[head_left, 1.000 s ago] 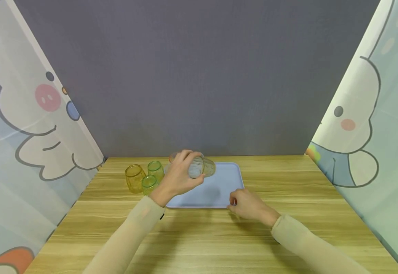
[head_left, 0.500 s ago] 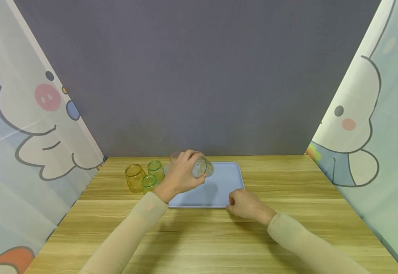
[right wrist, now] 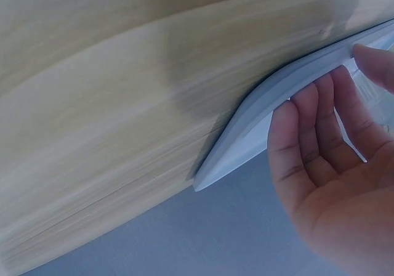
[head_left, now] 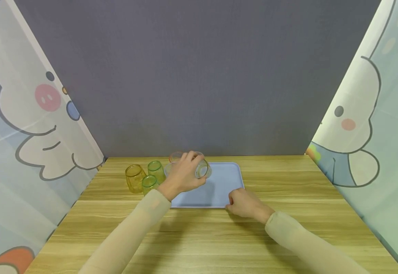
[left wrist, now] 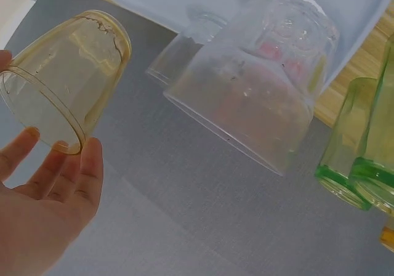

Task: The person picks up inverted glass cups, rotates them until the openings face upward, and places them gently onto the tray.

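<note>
Head view: left hand (head_left: 181, 176) grasps a tilted glass (head_left: 202, 169) over the tray's (head_left: 226, 182) far-left corner, right hand (head_left: 246, 203) pinches the near-right corner; a slip could strike the standing glasses (head_left: 151, 176).

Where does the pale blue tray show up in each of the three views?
Head: the blue tray lies mid-table, the right hand at its near right corner.
Left wrist: it runs along the top edge, behind the glasses.
Right wrist: only its rounded corner shows, fingers curled on the rim.
Shared landmark: the wooden table beneath the tray in every view.
</note>
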Available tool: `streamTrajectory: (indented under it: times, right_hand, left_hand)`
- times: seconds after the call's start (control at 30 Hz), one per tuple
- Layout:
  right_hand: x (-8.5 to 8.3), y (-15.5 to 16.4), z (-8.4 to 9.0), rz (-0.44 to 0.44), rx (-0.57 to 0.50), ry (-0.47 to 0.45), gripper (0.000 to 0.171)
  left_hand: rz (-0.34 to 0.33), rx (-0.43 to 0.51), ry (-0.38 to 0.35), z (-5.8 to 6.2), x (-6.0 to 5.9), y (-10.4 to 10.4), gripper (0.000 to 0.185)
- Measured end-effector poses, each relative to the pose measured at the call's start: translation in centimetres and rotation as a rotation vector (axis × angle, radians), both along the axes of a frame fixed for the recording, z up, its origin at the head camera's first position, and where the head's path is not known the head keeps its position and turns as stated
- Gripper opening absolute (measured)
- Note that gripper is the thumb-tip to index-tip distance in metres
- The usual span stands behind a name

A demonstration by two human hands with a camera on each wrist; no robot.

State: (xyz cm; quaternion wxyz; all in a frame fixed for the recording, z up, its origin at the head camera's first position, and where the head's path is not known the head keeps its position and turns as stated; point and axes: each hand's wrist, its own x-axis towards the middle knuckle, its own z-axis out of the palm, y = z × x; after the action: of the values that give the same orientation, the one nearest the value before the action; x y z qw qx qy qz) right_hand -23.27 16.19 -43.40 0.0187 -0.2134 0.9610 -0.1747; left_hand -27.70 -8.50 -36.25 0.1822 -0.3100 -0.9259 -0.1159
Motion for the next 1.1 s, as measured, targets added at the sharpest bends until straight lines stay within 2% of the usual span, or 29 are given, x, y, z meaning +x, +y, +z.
streamTrajectory:
  times: [0.37,0.63,0.87,1.1]
  right_hand:
    - [-0.2,0.0,-0.1,0.020,0.008,0.000,0.030]
    - [-0.2,0.1,-0.1,0.002,0.038,-0.001,0.029]
    - [-0.3,0.1,-0.1,0.013,0.021,-0.021,0.027]
    - [-0.3,0.1,-0.2,0.020,0.025,-0.008,0.028]
  left_hand:
    - [0.004,-0.039,-0.009,-0.5,-0.6,0.0,0.063]
    - [0.016,-0.131,0.001,-1.1,-1.2,0.4,0.057]
    - [0.004,-0.140,-0.033,-1.8,-1.9,0.6,0.057]
    - [0.035,-0.160,-0.087,-2.1,-2.4,0.7,0.062]
